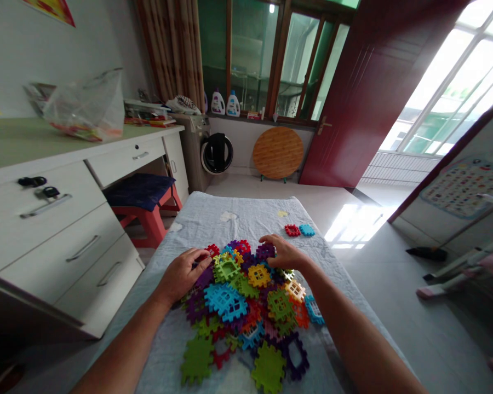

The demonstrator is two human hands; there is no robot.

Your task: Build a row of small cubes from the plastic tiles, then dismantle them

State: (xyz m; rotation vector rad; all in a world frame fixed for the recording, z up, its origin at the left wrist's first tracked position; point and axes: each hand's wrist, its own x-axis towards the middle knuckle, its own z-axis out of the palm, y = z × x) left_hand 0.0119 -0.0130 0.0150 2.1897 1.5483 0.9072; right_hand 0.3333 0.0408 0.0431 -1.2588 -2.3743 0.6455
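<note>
Multicolour pcs (242, 287) by R hand (286, 254) point diff. ways, axes mixed.

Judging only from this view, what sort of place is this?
Probably a room in a home: there is a front-loading washing machine, detergent-like bottles and a brown curtain.

Matt plastic pieces (245, 287), wrinkled cloth cover (254, 213)

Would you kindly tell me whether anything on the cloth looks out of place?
Only mildly: a red piece and a light-blue piece lie side by side near the right edge of the cloth, clearly apart from the jumbled pile.
</note>
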